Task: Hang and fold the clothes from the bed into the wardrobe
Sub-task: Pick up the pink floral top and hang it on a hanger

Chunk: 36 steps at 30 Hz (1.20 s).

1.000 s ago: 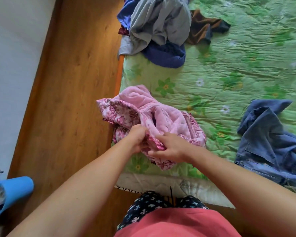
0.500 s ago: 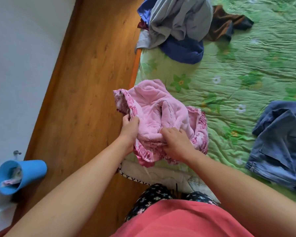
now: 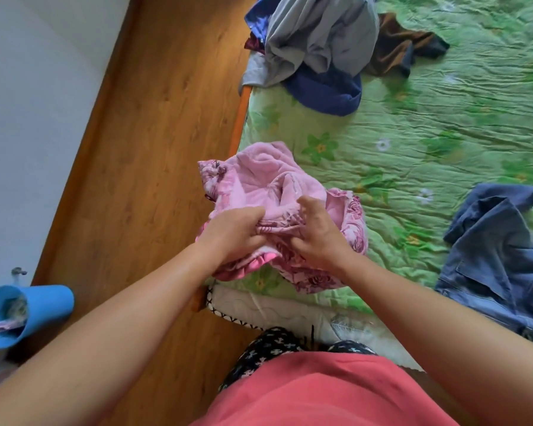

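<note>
Currently both the left hand (image 3: 233, 233) and right hand (image 3: 319, 241) clutch the crumpled pink floral fleece garment (image 3: 259, 179) at frame centre, over the green quilted bed (image 3: 413, 142) edge; loose bunched folds could slip floorward.

Pink garment (image 3: 268, 179): fleecy, floral-trimmed, bunched over the bed (image 3: 428, 124) near-left corner, gripped by left hand (image 3: 231, 233) and right hand (image 3: 319, 238).
Grey garment (image 3: 317, 35): crumpled heap, far-left edge, atop navy garment (image 3: 323, 90).
Brown garment (image 3: 403, 47): crumpled, just beside the heap.
Denim garment (image 3: 499, 250): rumpled, right side, well apart.
</note>
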Each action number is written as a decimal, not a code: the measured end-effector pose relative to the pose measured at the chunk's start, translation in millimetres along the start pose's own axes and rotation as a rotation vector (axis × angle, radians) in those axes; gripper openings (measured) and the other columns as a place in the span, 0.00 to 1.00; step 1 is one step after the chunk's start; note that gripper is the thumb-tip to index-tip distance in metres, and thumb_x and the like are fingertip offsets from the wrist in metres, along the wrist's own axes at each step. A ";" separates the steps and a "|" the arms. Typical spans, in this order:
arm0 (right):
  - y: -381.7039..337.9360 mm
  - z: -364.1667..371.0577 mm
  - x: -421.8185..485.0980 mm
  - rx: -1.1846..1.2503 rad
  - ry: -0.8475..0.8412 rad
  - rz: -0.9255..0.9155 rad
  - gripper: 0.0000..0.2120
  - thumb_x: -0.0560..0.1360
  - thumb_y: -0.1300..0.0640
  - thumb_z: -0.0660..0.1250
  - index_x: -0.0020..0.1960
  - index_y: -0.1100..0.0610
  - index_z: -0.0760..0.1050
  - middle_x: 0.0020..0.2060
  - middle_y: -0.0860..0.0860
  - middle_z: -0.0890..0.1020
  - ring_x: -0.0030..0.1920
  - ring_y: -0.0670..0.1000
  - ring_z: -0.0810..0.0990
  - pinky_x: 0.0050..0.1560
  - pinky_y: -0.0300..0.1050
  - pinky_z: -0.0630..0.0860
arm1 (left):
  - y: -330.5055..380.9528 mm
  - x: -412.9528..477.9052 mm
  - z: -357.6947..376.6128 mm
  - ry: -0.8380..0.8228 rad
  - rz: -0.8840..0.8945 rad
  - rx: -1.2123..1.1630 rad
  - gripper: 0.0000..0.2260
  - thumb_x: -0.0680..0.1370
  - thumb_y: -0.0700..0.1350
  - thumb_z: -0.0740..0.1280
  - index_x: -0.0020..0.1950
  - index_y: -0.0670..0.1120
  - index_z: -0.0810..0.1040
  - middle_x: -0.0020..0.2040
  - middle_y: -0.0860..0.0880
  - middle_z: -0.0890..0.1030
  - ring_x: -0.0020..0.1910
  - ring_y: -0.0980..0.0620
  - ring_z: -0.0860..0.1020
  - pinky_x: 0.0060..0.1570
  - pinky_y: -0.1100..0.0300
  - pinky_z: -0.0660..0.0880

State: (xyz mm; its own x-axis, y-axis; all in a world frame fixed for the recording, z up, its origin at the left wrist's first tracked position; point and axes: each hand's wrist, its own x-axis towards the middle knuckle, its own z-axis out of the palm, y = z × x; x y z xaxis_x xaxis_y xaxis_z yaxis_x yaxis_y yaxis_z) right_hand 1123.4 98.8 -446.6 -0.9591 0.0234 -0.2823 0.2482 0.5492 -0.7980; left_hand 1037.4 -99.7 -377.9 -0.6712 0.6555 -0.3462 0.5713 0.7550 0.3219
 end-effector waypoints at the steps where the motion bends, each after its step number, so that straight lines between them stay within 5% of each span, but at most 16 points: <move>1: 11.5 -2.4 -2.5 -0.061 -0.091 0.035 0.32 0.67 0.53 0.71 0.68 0.50 0.62 0.60 0.53 0.74 0.57 0.53 0.76 0.53 0.45 0.74 | -3.4 -2.5 -1.7 -0.005 0.009 -0.032 0.14 0.74 0.49 0.70 0.42 0.48 0.64 0.39 0.51 0.73 0.42 0.43 0.76 0.34 0.54 0.58; 5: 43.2 -1.2 -11.4 -0.474 -0.383 0.028 0.29 0.66 0.29 0.64 0.56 0.49 0.68 0.51 0.54 0.84 0.51 0.60 0.81 0.45 0.49 0.72 | -19.9 -13.7 -11.9 -0.013 -0.020 -0.072 0.15 0.74 0.47 0.70 0.43 0.49 0.62 0.35 0.52 0.71 0.35 0.46 0.68 0.29 0.58 0.57; 8: 45.2 2.4 -10.1 -0.592 -0.506 -0.061 0.34 0.67 0.30 0.65 0.66 0.48 0.71 0.58 0.50 0.83 0.59 0.56 0.80 0.64 0.52 0.71 | -34.9 -22.7 -21.2 -0.043 -0.038 0.013 0.15 0.73 0.50 0.70 0.44 0.53 0.62 0.34 0.54 0.70 0.34 0.46 0.68 0.27 0.61 0.55; 12: 40.4 -17.1 -7.4 -0.750 -0.617 -0.040 0.31 0.65 0.35 0.64 0.65 0.46 0.72 0.51 0.52 0.85 0.51 0.58 0.83 0.50 0.49 0.79 | -58.4 -34.9 -34.2 -0.130 -0.074 0.118 0.12 0.74 0.53 0.69 0.54 0.53 0.70 0.43 0.49 0.80 0.42 0.43 0.77 0.32 0.56 0.62; 16: 17.9 -55.5 9.8 -0.894 -0.541 -0.081 0.17 0.67 0.44 0.64 0.53 0.50 0.72 0.50 0.54 0.83 0.49 0.60 0.82 0.47 0.49 0.76 | -62.6 -42.8 -41.7 -0.195 -0.156 0.030 0.07 0.76 0.53 0.67 0.47 0.52 0.72 0.41 0.51 0.79 0.41 0.47 0.76 0.32 0.56 0.63; 20: -20.9 -106.1 23.7 -0.930 -0.293 -0.226 0.13 0.65 0.52 0.65 0.49 0.49 0.73 0.48 0.47 0.82 0.52 0.55 0.82 0.51 0.47 0.73 | -46.7 -44.7 -45.6 -0.385 -0.184 -0.087 0.10 0.77 0.51 0.65 0.40 0.49 0.68 0.38 0.50 0.76 0.40 0.48 0.73 0.35 0.55 0.65; 24: -57.9 -141.6 20.4 -1.011 -0.116 -0.442 0.19 0.64 0.55 0.69 0.55 0.50 0.76 0.52 0.52 0.79 0.55 0.58 0.78 0.55 0.54 0.72 | -22.2 -41.2 -54.1 -0.591 -0.182 -0.202 0.12 0.77 0.56 0.63 0.51 0.51 0.80 0.50 0.48 0.84 0.50 0.46 0.81 0.51 0.50 0.77; 27: -77.4 -153.8 7.6 -0.936 0.071 -0.644 0.18 0.66 0.59 0.73 0.55 0.52 0.76 0.56 0.57 0.76 0.56 0.61 0.76 0.54 0.57 0.75 | -1.1 -17.2 -67.4 -0.235 -0.115 -0.207 0.20 0.78 0.48 0.65 0.71 0.52 0.75 0.66 0.48 0.78 0.58 0.50 0.78 0.59 0.51 0.76; 29: -83.0 -158.0 -4.1 -0.870 0.185 -0.763 0.10 0.71 0.58 0.70 0.52 0.52 0.79 0.55 0.58 0.75 0.52 0.61 0.75 0.49 0.57 0.76 | 17.5 5.9 -78.2 -0.001 -0.035 -0.221 0.27 0.78 0.43 0.68 0.77 0.51 0.68 0.72 0.46 0.72 0.62 0.49 0.75 0.63 0.49 0.74; 33: -97.3 -167.9 -21.2 -0.749 0.256 -0.733 0.12 0.78 0.50 0.65 0.49 0.58 0.79 0.45 0.57 0.75 0.41 0.57 0.72 0.36 0.53 0.71 | 61.1 53.0 -98.6 0.184 0.176 -0.140 0.41 0.74 0.44 0.75 0.81 0.56 0.57 0.76 0.45 0.63 0.74 0.44 0.65 0.72 0.46 0.66; 36: -104.6 -180.7 -31.1 -0.580 0.283 -0.633 0.14 0.78 0.49 0.67 0.49 0.61 0.73 0.44 0.56 0.75 0.39 0.55 0.70 0.34 0.52 0.70 | 91.1 80.4 -112.0 0.251 0.406 -0.042 0.35 0.76 0.45 0.72 0.80 0.56 0.62 0.81 0.47 0.59 0.79 0.45 0.59 0.75 0.47 0.60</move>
State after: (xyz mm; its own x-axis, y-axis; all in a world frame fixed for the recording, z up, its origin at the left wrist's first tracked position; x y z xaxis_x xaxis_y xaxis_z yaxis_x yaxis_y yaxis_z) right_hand 1102.6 191.6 -258.1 -0.9097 -0.2637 0.3209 -0.3714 0.8623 -0.3442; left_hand 982.6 19.7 -277.7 -0.4940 0.8687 0.0368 0.7950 0.4341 0.4238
